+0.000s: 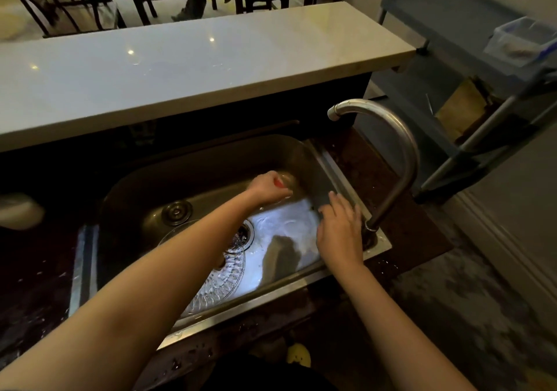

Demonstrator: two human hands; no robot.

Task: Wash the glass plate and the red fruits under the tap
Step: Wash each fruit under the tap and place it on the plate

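The patterned glass plate (221,276) lies flat on the bottom of the steel sink (334,164), partly under my left forearm. My left hand (266,188) reaches to the sink's far right corner and is shut on a red fruit (278,182), only a sliver of which shows between the fingers. My right hand (340,228) rests with spread fingers on the sink's right rim, beside the base of the curved metal tap (401,149). No water stream is visible from the spout.
A round drain (245,234) and a metal plug (177,212) sit in the sink floor. A raised white counter (180,68) runs behind the sink. A blue cart (482,68) with a clear box stands at the right. A white object (18,211) lies on the dark counter at the left.
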